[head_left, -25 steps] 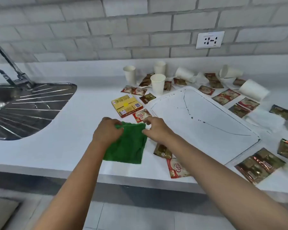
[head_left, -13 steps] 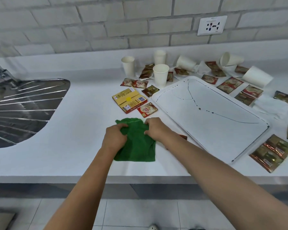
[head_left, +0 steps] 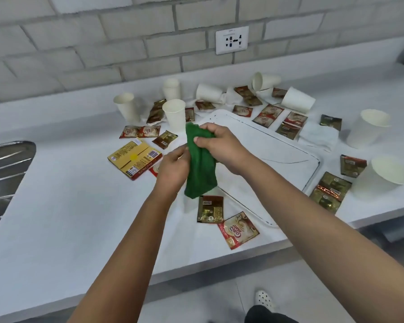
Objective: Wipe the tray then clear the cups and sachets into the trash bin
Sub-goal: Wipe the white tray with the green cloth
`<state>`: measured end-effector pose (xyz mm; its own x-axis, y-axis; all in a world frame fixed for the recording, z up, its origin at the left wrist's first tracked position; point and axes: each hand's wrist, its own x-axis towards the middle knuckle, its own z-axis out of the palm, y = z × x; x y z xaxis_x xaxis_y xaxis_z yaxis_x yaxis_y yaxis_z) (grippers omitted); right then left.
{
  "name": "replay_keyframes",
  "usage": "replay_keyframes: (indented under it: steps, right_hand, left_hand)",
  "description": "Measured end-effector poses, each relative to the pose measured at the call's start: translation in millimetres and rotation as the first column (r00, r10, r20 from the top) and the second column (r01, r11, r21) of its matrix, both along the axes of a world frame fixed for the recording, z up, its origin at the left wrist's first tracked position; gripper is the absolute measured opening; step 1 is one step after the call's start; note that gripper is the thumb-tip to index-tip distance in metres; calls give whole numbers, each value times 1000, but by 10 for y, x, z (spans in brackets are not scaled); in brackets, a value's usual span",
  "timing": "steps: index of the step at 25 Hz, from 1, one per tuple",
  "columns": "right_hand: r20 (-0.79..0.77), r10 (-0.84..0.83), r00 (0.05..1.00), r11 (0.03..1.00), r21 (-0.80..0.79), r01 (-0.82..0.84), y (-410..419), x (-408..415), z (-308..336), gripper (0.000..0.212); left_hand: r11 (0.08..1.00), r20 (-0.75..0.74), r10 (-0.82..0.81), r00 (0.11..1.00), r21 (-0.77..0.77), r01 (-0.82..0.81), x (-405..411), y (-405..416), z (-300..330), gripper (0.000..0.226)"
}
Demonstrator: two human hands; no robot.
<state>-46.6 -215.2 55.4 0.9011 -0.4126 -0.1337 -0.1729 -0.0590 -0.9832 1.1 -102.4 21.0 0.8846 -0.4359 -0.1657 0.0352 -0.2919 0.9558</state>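
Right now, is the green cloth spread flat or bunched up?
Bunched: the green cloth hangs gathered, gripped by the right hand and the left hand.

A yellow box (head_left: pixel 134 160) lies near the sink drainboard (head_left: pixel 2 173), below a wall socket (head_left: pixel 231 40).

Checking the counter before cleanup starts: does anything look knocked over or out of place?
Yes. Three paper cups lie tipped on their sides near the wall, and sachets are scattered loose around the tray.
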Motion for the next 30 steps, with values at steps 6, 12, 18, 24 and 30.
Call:
replay_keyframes:
  steps: [6,12,18,24,30]
  right_hand:
    - [-109,-14,994,997,-75,6,-523,-237,38,25]
    - [-118,-187,975,960,-231,157,-1304,-496,7,23]
    - [-396,-436,808,792,-595,136,-1984,-831,-574,41]
    - [-532,-604,593,655,-756,-11,-2099,-953,-765,38]
    - [-568,-622,539,659,-752,-31,-2153,-943,-870,33]
  left_hand:
    - [810,-642,-336,689,-570,-136,-184,-714,27,52]
    - [870,-619,-99,779,-433,-234,-228,-1285,2,34]
    - [956,-7,278,961,105,-276,-15,-1611,-79,37]
    - [743,628,-16,778,528,-411,290,-1605,-230,35]
    - [609,337,-414,846,793,-18,474,-1554,-802,48]
